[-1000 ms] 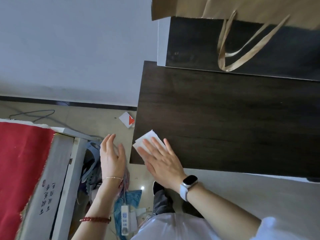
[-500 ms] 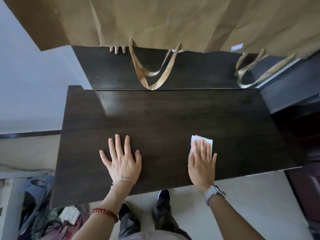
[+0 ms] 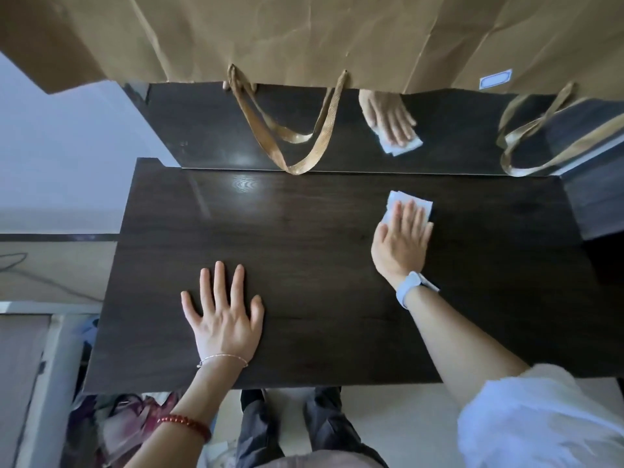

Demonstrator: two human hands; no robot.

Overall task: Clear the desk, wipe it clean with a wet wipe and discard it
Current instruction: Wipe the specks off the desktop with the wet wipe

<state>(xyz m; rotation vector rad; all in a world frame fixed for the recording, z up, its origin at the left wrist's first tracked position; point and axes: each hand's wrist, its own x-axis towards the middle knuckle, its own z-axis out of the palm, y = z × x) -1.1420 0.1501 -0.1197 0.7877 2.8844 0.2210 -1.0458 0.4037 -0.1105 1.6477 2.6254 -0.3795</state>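
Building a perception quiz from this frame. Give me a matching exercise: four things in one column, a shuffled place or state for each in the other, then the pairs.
Things:
1. left hand
2. right hand
3. wet wipe
4. paper bag handle

Places or states:
A. hangs as a loop down to the back edge of the desk
B. flat, fingers spread, on bare desk near the front edge
C. flat on the desk, partly covered by fingers
D. flat, fingers straight, pressing on something white

Pairs: 1-B, 2-D, 3-C, 4-A
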